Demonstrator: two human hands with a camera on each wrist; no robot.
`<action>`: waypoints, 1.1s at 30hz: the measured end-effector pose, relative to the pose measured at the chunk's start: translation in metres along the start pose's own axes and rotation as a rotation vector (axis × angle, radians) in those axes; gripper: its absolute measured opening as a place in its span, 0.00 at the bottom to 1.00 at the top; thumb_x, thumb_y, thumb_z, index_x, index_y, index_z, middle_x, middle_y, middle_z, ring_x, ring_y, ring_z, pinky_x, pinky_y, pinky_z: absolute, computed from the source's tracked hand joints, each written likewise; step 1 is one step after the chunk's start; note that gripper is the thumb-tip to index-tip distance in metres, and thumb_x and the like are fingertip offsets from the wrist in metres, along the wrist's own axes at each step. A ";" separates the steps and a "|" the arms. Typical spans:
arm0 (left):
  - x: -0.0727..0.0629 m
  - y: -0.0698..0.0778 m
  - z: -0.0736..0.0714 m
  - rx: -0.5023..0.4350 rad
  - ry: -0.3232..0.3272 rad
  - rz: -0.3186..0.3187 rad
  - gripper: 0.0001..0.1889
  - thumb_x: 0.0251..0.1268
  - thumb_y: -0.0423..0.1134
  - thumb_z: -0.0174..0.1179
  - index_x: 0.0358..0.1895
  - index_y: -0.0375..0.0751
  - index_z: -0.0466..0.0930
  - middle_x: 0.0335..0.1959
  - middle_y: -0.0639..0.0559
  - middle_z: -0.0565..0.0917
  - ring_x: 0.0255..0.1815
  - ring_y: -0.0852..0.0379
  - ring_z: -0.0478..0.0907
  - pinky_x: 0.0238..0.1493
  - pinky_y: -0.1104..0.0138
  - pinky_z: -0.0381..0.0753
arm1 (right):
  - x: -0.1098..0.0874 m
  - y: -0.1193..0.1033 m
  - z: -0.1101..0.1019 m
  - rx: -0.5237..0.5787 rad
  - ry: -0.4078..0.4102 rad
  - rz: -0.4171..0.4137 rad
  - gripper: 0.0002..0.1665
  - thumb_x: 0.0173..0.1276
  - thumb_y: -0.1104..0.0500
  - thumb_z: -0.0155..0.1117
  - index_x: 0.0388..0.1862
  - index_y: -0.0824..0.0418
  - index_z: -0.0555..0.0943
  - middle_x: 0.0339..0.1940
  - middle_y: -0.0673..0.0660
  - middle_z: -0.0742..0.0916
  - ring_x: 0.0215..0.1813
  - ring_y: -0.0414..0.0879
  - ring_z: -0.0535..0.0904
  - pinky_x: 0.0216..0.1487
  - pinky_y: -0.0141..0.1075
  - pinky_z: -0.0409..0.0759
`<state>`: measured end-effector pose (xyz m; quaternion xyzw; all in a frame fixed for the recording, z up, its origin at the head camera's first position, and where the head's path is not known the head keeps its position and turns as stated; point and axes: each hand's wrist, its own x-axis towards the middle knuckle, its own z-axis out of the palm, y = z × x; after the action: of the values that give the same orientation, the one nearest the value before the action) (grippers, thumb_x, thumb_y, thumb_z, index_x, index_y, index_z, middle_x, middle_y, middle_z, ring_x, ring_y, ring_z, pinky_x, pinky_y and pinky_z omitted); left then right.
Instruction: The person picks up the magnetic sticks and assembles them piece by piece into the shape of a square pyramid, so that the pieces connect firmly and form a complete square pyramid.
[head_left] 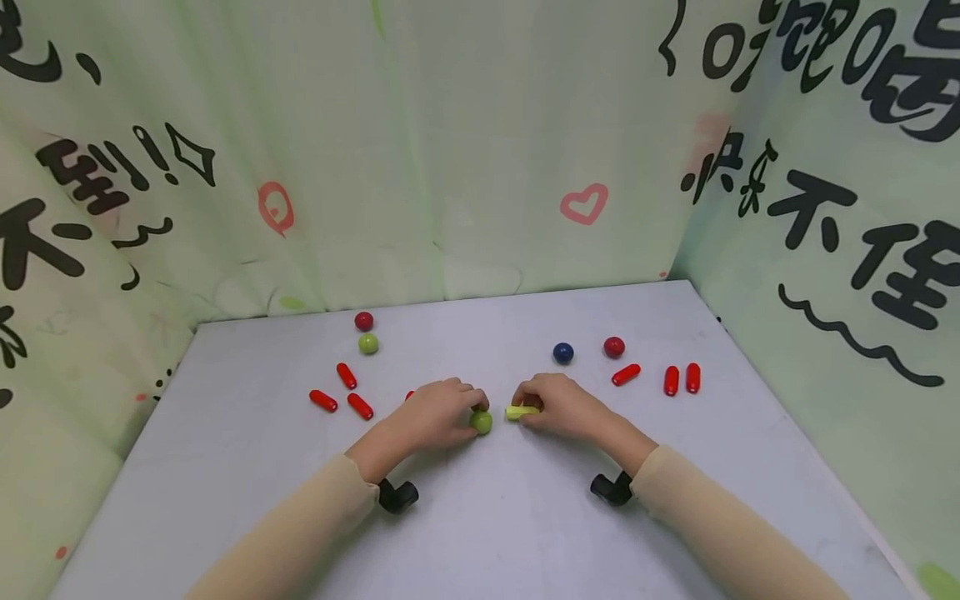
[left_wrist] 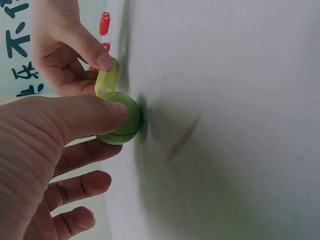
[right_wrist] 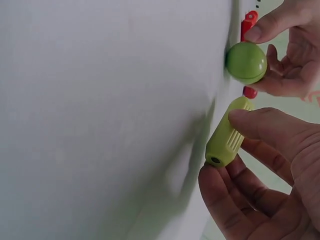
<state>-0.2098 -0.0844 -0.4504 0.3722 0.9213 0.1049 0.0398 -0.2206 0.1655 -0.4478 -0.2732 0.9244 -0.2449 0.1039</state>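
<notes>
My left hand pinches a green ball between thumb and fingers, low over the white table. In the left wrist view a seam line runs round the ball. Facing it, my right hand pinches a short yellow-green plastic rod. The right wrist view shows grooves along the rod and a dark hole in its near end. Its other end points toward the ball, with a small gap between them in the head view. Behind my left hand, a red piece is mostly hidden.
Several red rods lie on the white table: a left group and a right group. Farther back are a red ball and a green ball, a blue ball and another red ball. Printed curtains stand behind.
</notes>
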 end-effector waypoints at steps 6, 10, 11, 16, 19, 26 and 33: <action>-0.006 0.001 -0.002 -0.044 -0.011 -0.017 0.15 0.65 0.41 0.72 0.53 0.50 0.83 0.46 0.59 0.86 0.48 0.58 0.79 0.49 0.64 0.82 | -0.001 -0.010 0.002 -0.010 -0.014 -0.035 0.07 0.65 0.61 0.74 0.42 0.55 0.88 0.34 0.46 0.84 0.37 0.39 0.76 0.41 0.32 0.76; -0.007 0.001 -0.003 -0.056 0.002 -0.006 0.15 0.64 0.40 0.72 0.52 0.49 0.83 0.46 0.59 0.86 0.48 0.58 0.80 0.49 0.64 0.82 | 0.000 -0.014 0.003 -0.017 -0.029 -0.032 0.08 0.65 0.61 0.73 0.42 0.54 0.88 0.34 0.46 0.84 0.37 0.39 0.76 0.41 0.33 0.77; -0.008 0.001 -0.003 -0.057 0.003 -0.004 0.15 0.64 0.40 0.72 0.52 0.49 0.83 0.46 0.58 0.86 0.48 0.58 0.80 0.50 0.64 0.82 | 0.001 -0.014 0.003 -0.019 -0.032 -0.027 0.08 0.65 0.61 0.73 0.42 0.54 0.88 0.34 0.45 0.84 0.37 0.39 0.76 0.41 0.33 0.77; -0.008 0.001 -0.002 -0.070 0.003 -0.004 0.15 0.65 0.41 0.72 0.53 0.48 0.83 0.46 0.58 0.86 0.47 0.58 0.79 0.49 0.65 0.82 | 0.003 -0.018 0.006 -0.018 -0.045 -0.009 0.08 0.65 0.60 0.74 0.43 0.53 0.88 0.35 0.45 0.84 0.38 0.39 0.77 0.42 0.34 0.78; -0.008 0.002 -0.001 -0.079 0.005 -0.010 0.16 0.66 0.44 0.71 0.54 0.48 0.83 0.45 0.59 0.86 0.46 0.60 0.79 0.46 0.67 0.81 | 0.003 -0.019 0.008 -0.015 -0.044 -0.010 0.08 0.65 0.61 0.74 0.43 0.54 0.88 0.35 0.45 0.84 0.39 0.40 0.77 0.42 0.34 0.78; -0.006 0.004 0.002 -0.061 0.030 -0.014 0.15 0.69 0.49 0.68 0.54 0.49 0.83 0.42 0.59 0.86 0.41 0.61 0.77 0.40 0.69 0.78 | 0.002 -0.022 0.008 -0.011 -0.037 -0.015 0.08 0.65 0.62 0.73 0.43 0.54 0.88 0.36 0.45 0.84 0.38 0.40 0.77 0.41 0.34 0.78; -0.007 0.001 0.001 -0.061 0.031 -0.034 0.14 0.69 0.49 0.68 0.51 0.50 0.84 0.43 0.59 0.86 0.41 0.60 0.77 0.42 0.67 0.80 | 0.004 -0.023 0.002 -0.025 -0.012 -0.005 0.08 0.69 0.58 0.71 0.46 0.55 0.88 0.38 0.46 0.86 0.40 0.40 0.79 0.43 0.34 0.79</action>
<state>-0.2039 -0.0888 -0.4514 0.3534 0.9244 0.1380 0.0385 -0.2125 0.1460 -0.4385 -0.2784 0.9261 -0.2318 0.1055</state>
